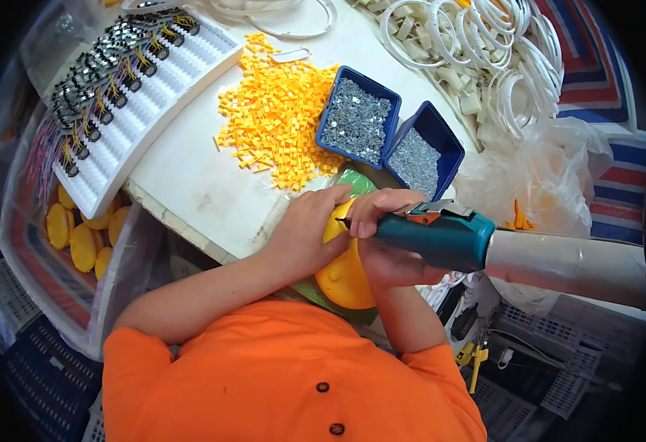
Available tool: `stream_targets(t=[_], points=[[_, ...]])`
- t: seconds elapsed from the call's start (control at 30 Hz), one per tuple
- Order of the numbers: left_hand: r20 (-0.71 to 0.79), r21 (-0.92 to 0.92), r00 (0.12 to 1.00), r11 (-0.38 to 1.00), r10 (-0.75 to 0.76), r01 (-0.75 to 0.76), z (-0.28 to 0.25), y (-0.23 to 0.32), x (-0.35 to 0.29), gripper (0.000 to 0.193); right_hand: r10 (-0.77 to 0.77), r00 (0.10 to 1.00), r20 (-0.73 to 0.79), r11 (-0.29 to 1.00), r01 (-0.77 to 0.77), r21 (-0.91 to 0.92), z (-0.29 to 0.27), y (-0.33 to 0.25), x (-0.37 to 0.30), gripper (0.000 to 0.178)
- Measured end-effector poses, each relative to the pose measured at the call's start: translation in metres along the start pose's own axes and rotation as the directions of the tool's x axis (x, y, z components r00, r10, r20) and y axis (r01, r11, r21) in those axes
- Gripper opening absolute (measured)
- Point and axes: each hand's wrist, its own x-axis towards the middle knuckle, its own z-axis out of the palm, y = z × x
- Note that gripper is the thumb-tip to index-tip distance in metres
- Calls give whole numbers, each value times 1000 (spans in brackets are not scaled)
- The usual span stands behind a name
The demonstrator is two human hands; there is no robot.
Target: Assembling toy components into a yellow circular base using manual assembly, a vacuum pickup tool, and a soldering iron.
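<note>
My left hand (pixel 308 227) is closed on the far-left side of a round yellow plastic housing (pixel 346 278) at the table's near edge. A teal power screwdriver (pixel 440 239) lies across my right hand (pixel 383 254), with the fingers wrapped round its front end. Its dark tip points left at the housing, close to my left thumb; whether it touches a screw is hidden. A green pad (pixel 357 180) shows beyond and below the housing. Just past my hands stand two blue bins, one with shiny small metal parts (pixel 354 121), the other with small screws (pixel 415 163).
A heap of small yellow plastic pieces (pixel 279 110) covers the table's middle. At left, a white ridged tray (pixel 183 77) carries wired circuit boards. Yellow round housings (pixel 83 247) lie in a clear tub below. White rings (pixel 448 37) and a plastic bag (pixel 540 166) are at right.
</note>
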Motion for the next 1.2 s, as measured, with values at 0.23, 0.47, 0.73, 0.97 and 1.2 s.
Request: stream_targets(t=[0.23, 0.47, 0.73, 0.97, 1.2], points=[[46, -21, 999, 1000, -1, 2, -4, 2, 6, 65, -26, 999, -35, 999, 25, -36, 1, -12, -3, 96], [221, 110, 968, 983, 123, -150, 11, 10, 48, 53, -206, 957, -206, 978, 196, -70, -36, -36, 14, 97], [262, 109, 965, 994, -5, -24, 24, 21, 65, 42, -130, 944, -305, 991, 130, -20, -52, -15, 16, 98], [267, 113, 962, 993, -57, 27, 23, 24, 65, 46, -77, 953, -294, 985, 119, 127, -54, -2, 14, 93], [268, 122, 963, 992, -15, -18, 24, 25, 65, 46, -103, 969, -226, 993, 112, 27, -53, -12, 9, 100]])
